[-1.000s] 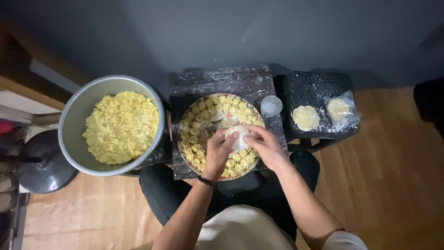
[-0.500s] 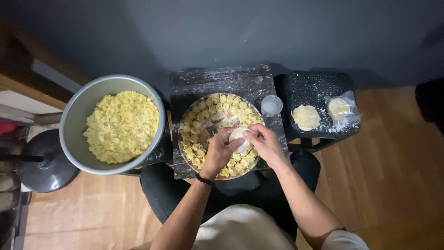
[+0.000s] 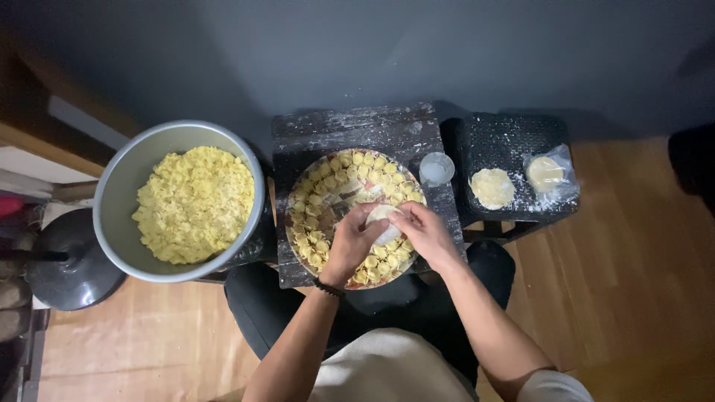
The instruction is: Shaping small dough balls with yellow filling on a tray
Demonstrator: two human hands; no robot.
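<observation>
Both of my hands meet over a round tray (image 3: 298,195) ringed with several small yellow folded dumplings (image 3: 320,186). My left hand (image 3: 351,242) and my right hand (image 3: 423,232) pinch one pale dough wrapper (image 3: 384,218) between their fingers, just above the tray's lower right part. A dark band sits on my left wrist. The tray rests on a flour-dusted dark stool (image 3: 350,123).
A big grey bowl (image 3: 119,186) of yellow filling (image 3: 195,202) stands to the left. A small clear cup (image 3: 436,168) sits beside the tray. On a second dark stool (image 3: 514,134) lie a stack of round wrappers (image 3: 491,187) and a plastic bag with more wrappers (image 3: 547,174). A dark lid (image 3: 71,264) lies on the wooden floor.
The hands and the wrapper have stayed over the tray's lower right; the fingers have shifted slightly around the wrapper.
</observation>
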